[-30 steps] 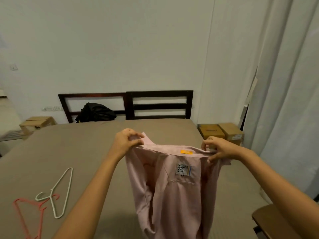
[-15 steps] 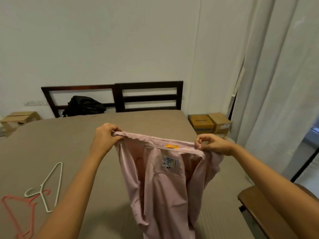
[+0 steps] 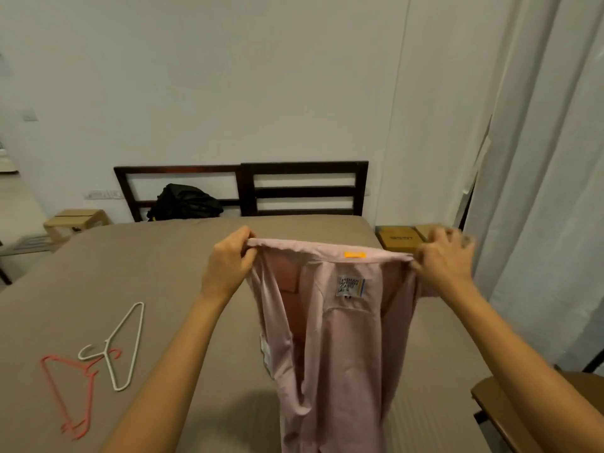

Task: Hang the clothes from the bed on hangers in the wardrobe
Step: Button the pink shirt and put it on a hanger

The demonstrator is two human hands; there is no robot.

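A pale pink shirt [image 3: 333, 348] hangs in the air over the bed [image 3: 130, 273], its collar stretched flat with the label facing me. My left hand [image 3: 228, 263] grips the collar's left end. My right hand [image 3: 444, 259] pinches the right end, its fingers slightly blurred. A white hanger [image 3: 122, 346] and a coral pink hanger [image 3: 67, 390] lie crossed on the brown sheet at the lower left. No wardrobe is in view.
A dark slatted headboard [image 3: 304, 188] stands against the wall, with a black bag [image 3: 184, 202] in front of it. Cardboard boxes [image 3: 400, 238] sit right of the bed, another box [image 3: 76, 219] left. White curtains [image 3: 539, 191] hang at right; a brown wooden seat [image 3: 523, 413] lies lower right.
Both hands have pulled the collar wider and straighter, and they hold the shirt a little higher. The view swung right and then back left.
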